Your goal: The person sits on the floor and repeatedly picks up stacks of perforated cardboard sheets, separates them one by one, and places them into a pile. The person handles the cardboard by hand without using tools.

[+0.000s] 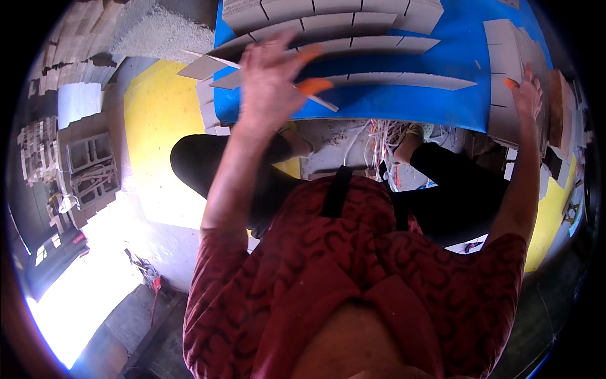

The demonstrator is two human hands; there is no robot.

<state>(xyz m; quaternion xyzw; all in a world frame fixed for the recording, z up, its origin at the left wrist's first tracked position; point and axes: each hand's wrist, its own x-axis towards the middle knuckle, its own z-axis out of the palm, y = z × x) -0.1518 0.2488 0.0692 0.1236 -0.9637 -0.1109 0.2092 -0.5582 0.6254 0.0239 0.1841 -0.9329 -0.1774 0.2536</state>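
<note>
My left hand (271,82), blurred by motion, is over several slotted grey cardboard strips (404,79) lying roughly parallel on the blue tabletop (454,57). Orange covers show on its thumb and one finger. Under this hand a narrow cardboard piece (325,104) runs across the strips; whether my fingers grip it is unclear. On the right, my right hand (527,95) reaches to a stack of slotted cardboard (508,60). Its fingers are spread at the stack's outer side, and an orange cover shows on the thumb.
More slotted cardboard (341,7) is piled at the table's far edge. Brown cardboard (562,114) stands beyond my right hand. Below the table are loose pale strands (382,142) between my feet. A yellow board (158,139) and hollow concrete blocks (91,164) are at the left.
</note>
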